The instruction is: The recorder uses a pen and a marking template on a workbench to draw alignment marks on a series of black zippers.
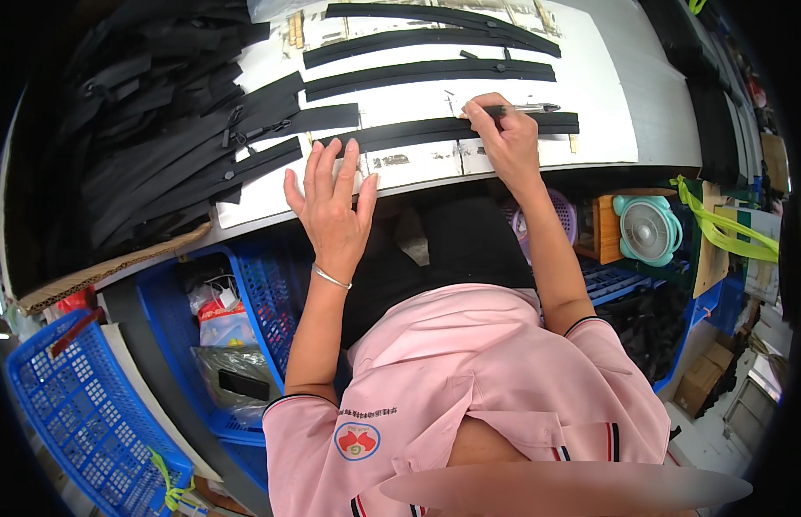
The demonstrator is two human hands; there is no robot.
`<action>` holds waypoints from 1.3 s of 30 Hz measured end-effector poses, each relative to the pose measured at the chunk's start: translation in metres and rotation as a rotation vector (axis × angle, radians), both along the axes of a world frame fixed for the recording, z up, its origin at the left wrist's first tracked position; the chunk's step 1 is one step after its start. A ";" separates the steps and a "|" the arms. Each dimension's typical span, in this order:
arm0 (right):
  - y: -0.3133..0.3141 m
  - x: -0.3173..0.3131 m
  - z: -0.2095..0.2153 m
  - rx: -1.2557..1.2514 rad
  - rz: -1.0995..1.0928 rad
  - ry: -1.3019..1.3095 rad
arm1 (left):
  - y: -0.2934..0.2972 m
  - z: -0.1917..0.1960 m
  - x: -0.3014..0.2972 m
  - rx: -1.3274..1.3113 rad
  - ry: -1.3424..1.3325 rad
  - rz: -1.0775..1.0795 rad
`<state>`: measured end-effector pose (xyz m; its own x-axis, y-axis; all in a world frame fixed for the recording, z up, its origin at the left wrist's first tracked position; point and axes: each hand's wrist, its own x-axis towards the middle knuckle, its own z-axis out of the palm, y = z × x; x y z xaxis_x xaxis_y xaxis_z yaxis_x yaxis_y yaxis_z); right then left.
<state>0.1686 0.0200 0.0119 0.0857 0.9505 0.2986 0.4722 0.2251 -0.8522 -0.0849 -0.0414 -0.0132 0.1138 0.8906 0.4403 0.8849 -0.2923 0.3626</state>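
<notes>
Across a white board [603, 86] lie several long black zippers, roughly parallel, some with sliders and pulls showing. My left hand [333, 211] is open, its fingers spread, with the fingertips on the left part of the nearest zipper [409, 133]. Closer to that zipper's right end, my right hand [511, 146] is closed around a pen [535, 108] with a clear barrel. The pen's tip is at the zipper's upper edge, partly behind my fingers. Another zipper [426, 80] lies just beyond, and dark marks and lines show on the board.
A large heap of black zippers [150, 112] covers the table's left side, with a cardboard edge [116, 267] in front. Below are blue baskets [81, 414], one holding bags and a dark phone-like object [243, 384]. A small turquoise fan [648, 231] stands under the table at right.
</notes>
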 end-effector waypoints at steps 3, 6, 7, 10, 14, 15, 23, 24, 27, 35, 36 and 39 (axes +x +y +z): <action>0.000 0.001 -0.002 0.022 0.034 -0.042 | 0.000 0.003 0.000 -0.011 0.007 0.003; 0.000 0.000 -0.002 -0.002 0.042 -0.052 | 0.000 0.002 0.000 -0.025 -0.006 -0.006; 0.000 0.000 -0.002 -0.004 0.040 -0.051 | 0.001 0.003 0.002 -0.026 -0.005 -0.008; 0.000 0.000 0.000 -0.037 0.029 -0.062 | 0.002 0.011 0.013 0.003 -0.038 0.015; -0.001 -0.002 0.000 0.010 0.018 -0.119 | 0.022 0.024 0.058 0.061 -0.291 -0.224; -0.001 -0.001 -0.001 0.026 0.016 -0.126 | 0.029 0.024 0.070 0.062 -0.346 -0.255; -0.003 0.000 -0.006 0.074 0.032 0.020 | 0.048 0.011 0.096 0.037 -0.375 -0.200; -0.004 0.002 -0.006 0.075 0.074 0.078 | 0.048 0.011 0.096 0.046 -0.371 -0.191; -0.004 0.007 -0.011 0.052 0.106 0.031 | 0.048 0.011 0.097 0.040 -0.372 -0.184; -0.002 0.010 -0.012 0.100 0.081 -0.007 | 0.049 0.011 0.099 0.040 -0.381 -0.205; -0.002 0.012 -0.011 0.064 0.135 -0.050 | 0.049 0.011 0.098 0.031 -0.368 -0.198; -0.010 0.017 0.001 -0.048 0.202 0.072 | 0.046 0.012 0.097 0.007 -0.361 -0.188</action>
<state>0.1860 0.0100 0.0130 -0.0888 0.9636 0.2523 0.3595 0.2672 -0.8941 0.0120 0.0048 -0.0016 0.1118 0.8660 0.4874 0.6317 -0.4405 0.6378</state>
